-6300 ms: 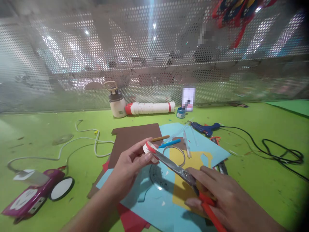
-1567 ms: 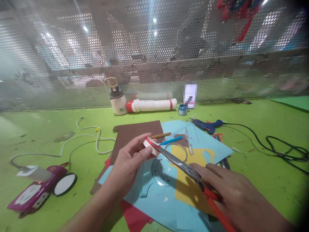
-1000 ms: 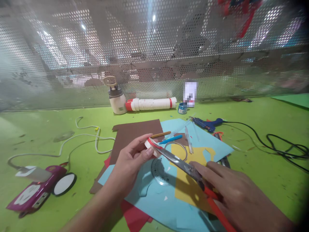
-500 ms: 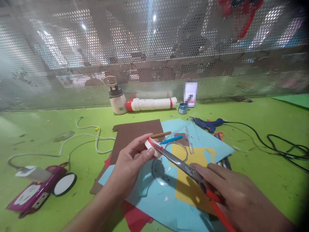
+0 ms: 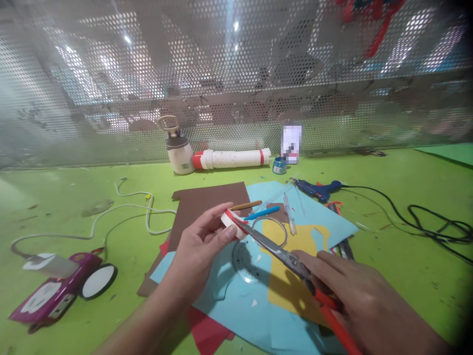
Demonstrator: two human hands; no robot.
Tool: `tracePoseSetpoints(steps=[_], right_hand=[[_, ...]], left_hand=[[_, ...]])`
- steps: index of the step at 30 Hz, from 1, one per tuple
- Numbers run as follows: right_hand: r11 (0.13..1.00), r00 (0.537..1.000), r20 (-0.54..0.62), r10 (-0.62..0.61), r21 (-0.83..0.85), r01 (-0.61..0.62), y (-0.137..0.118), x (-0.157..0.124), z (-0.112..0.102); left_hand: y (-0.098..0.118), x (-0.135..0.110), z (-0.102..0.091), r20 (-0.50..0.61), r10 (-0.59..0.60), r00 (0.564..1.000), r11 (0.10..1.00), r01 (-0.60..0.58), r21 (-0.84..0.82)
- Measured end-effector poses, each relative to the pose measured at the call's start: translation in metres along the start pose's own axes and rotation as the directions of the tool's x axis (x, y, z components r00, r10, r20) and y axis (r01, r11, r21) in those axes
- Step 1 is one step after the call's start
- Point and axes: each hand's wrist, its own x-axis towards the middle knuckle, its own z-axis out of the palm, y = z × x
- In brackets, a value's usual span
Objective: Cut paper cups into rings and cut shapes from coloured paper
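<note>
My left hand (image 5: pixel 199 246) pinches a small white and red roll of tape (image 5: pixel 232 222) above the paper sheets. My right hand (image 5: pixel 354 301) grips red-handled scissors (image 5: pixel 281 251), whose metal blades reach up-left and meet the roll. Under both hands lie a light blue sheet (image 5: pixel 240 301), a yellow cut piece (image 5: pixel 291 286), a brown sheet (image 5: pixel 203 202) and a red sheet (image 5: pixel 203 330). A clear round protractor (image 5: pixel 244 261) rests on the blue sheet beneath the blades.
On the green table (image 5: pixel 74 197): a metal ring (image 5: pixel 271 229), blue pen (image 5: pixel 261 213), pencil (image 5: pixel 246 205), blue glue gun (image 5: pixel 314 188) with black cable (image 5: pixel 424 222), white cable (image 5: pixel 121 212), purple gadget (image 5: pixel 55 291), bottle (image 5: pixel 177 148), white tube (image 5: pixel 232 159), small jar (image 5: pixel 279 166). A perforated metal screen (image 5: pixel 236 74) stands behind.
Hardly anything differs: both hands keep their grips. The scissor blades shifted slightly against the tape roll, and the view drifted a little.
</note>
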Motion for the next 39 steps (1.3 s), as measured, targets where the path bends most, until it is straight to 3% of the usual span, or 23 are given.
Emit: tracePoseSetpoints(steps=[8, 12, 39], right_hand=[[0.999, 1.0, 0.02, 0.017, 0.042, -0.017, 0.0018, 0.0034, 0.0], [0.999, 0.998, 0.055, 0.018, 0.029, -0.019, 0.0037, 0.0018, 0.0002], [0.999, 0.999, 0.009, -0.044, -0.007, 0.044, 0.0003, 0.0031, -0.0036]], left_hand=[[0.0058, 0.0003, -0.0035, 0.01, -0.093, 0.996, 0.993, 0.094, -0.078], [0.0034, 0.0017, -0.0044, 0.009, -0.08, 0.997, 0.994, 0.08, -0.077], [0.0016, -0.0024, 0.0017, -0.05, -0.044, 0.998, 0.997, 0.041, -0.073]])
